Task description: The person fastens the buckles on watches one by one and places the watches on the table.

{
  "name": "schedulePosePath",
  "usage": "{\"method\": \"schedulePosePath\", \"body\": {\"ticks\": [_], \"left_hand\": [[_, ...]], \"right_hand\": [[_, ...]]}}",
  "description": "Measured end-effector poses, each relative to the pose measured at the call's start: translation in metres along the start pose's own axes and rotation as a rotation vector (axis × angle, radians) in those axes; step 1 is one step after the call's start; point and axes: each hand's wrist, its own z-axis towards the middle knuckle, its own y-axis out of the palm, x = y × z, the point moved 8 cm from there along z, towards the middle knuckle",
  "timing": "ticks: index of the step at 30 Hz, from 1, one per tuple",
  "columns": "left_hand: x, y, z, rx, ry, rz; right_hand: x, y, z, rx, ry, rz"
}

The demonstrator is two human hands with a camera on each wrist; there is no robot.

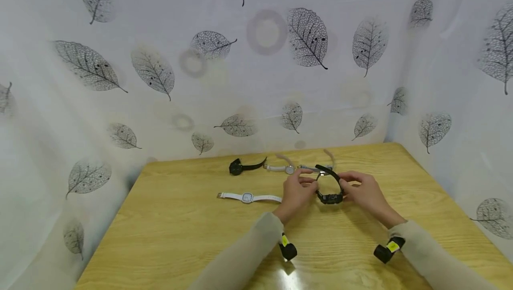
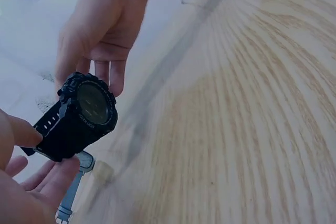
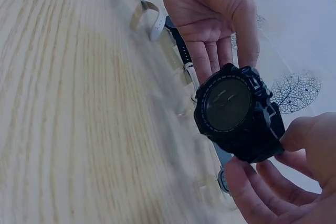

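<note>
A chunky black sports watch [image 1: 331, 198] with a round dark face is held up off the wooden table between both hands, its strap curved upward in a loop. My left hand [image 1: 297, 194] pinches one side of the strap between thumb and fingers. On the opposite side, my right hand [image 1: 365, 192] grips the strap the same way. In the left wrist view the watch face [image 2: 93, 103] is plainly visible, its display dark. The right wrist view shows the same black watch [image 3: 228, 103], with the right thumb and fingers on its strap.
A white watch [image 1: 247, 198] lies flat left of my left hand. Farther back lie a black watch [image 1: 236, 167], a white-strapped watch [image 1: 289, 169] and a grey-strapped watch [image 1: 309, 168]. A leaf-print curtain [image 1: 256, 76] hangs behind the wooden table [image 1: 180, 236].
</note>
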Motion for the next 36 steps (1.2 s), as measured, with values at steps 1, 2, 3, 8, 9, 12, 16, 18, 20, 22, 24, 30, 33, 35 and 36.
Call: {"method": "schedulePosePath", "body": {"ticks": [1, 2, 3, 8, 9, 12, 16, 18, 20, 22, 24, 30, 33, 35, 36], "left_hand": [[0.001, -0.001, 0.001, -0.004, -0.001, -0.033], [0.002, -0.002, 0.001, -0.007, 0.000, -0.063], [0.002, -0.002, 0.001, -0.008, 0.000, -0.093], [0.004, -0.006, 0.001, 0.000, 0.034, -0.132], [0.004, -0.006, 0.001, 0.000, 0.041, -0.135], [0.004, -0.007, 0.000, -0.008, 0.062, -0.133], [0.008, -0.009, -0.002, -0.032, 0.104, -0.136], [0.010, -0.010, -0.002, -0.040, 0.123, -0.139], [0.013, -0.012, -0.002, -0.048, 0.148, -0.145], [0.015, -0.014, -0.001, -0.052, 0.164, -0.152], [0.017, -0.015, -0.002, -0.054, 0.173, -0.158], [0.017, -0.017, -0.003, -0.063, 0.171, -0.168], [0.017, -0.018, -0.002, -0.058, 0.174, -0.174], [0.019, -0.018, -0.001, -0.053, 0.178, -0.167], [0.020, -0.018, 0.000, -0.049, 0.182, -0.161]], "right_hand": [[-0.002, -0.001, 0.000, 0.005, -0.016, 0.010], [-0.003, -0.002, 0.001, 0.010, -0.033, 0.019], [-0.005, -0.002, 0.001, 0.014, -0.048, 0.023], [-0.009, -0.001, 0.000, 0.024, -0.075, 0.083], [-0.009, -0.001, 0.000, 0.026, -0.081, 0.090], [-0.010, 0.000, -0.001, 0.044, -0.112, 0.089], [-0.013, 0.000, 0.000, 0.077, -0.154, 0.072], [-0.014, 0.000, 0.001, 0.087, -0.168, 0.072], [-0.016, -0.001, 0.002, 0.092, -0.173, 0.078], [-0.017, -0.001, 0.003, 0.088, -0.172, 0.085], [-0.018, 0.000, 0.004, 0.080, -0.161, 0.089], [-0.013, 0.001, 0.006, 0.058, -0.112, 0.117], [-0.014, 0.002, 0.005, 0.048, -0.117, 0.150], [-0.016, 0.004, 0.004, 0.042, -0.127, 0.166], [-0.017, 0.005, 0.004, 0.040, -0.132, 0.165]]}}
